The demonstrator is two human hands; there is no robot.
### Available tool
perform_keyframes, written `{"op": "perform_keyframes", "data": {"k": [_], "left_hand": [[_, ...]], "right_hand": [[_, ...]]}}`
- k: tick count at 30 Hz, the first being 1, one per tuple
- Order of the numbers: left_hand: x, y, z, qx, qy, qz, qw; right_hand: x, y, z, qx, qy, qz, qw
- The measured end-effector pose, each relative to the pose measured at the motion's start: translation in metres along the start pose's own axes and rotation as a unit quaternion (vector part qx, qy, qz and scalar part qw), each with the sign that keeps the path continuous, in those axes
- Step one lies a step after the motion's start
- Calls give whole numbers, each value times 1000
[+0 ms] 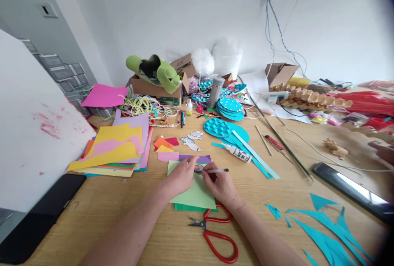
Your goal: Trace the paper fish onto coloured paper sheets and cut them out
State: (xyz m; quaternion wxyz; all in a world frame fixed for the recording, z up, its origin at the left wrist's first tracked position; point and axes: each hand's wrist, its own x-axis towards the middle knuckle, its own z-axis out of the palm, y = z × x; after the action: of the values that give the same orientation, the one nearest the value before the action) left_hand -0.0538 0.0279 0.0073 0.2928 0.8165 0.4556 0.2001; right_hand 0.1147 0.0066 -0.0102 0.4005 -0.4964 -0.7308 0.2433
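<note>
My right hand [221,184] is closed around a slim grey-white pen [217,170], its dark end pointing right and its writing end over the light green paper [197,196]. Just left of the pen, my left hand [181,177] rests on the same sheet with its fingers pressed together. A small piece shows at its fingertips, mostly hidden. Under the light green sheet, edges of dark green paper [193,207] and purple paper [203,159] stick out. Red-handled scissors [201,223] lie below the sheet, blades apart. Fish-shaped paper cutouts [191,143] lie beyond my hands.
Stacked coloured paper [107,145] lies left, near a black phone [40,221]. A glue bottle [238,153] and blue strips lie to the right. Blue scraps [323,225] and another phone [351,190] are at far right, near another person's hand [383,151]. A grey flask [216,92] stands behind.
</note>
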Motion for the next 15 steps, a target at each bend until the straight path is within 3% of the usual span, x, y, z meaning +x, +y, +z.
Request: {"op": "perform_keyframes", "data": {"k": [15], "left_hand": [[-1,3,-2,13,-7,0,1000]], "right_hand": [[1,-2,1,-25,-12,-20,999]]}}
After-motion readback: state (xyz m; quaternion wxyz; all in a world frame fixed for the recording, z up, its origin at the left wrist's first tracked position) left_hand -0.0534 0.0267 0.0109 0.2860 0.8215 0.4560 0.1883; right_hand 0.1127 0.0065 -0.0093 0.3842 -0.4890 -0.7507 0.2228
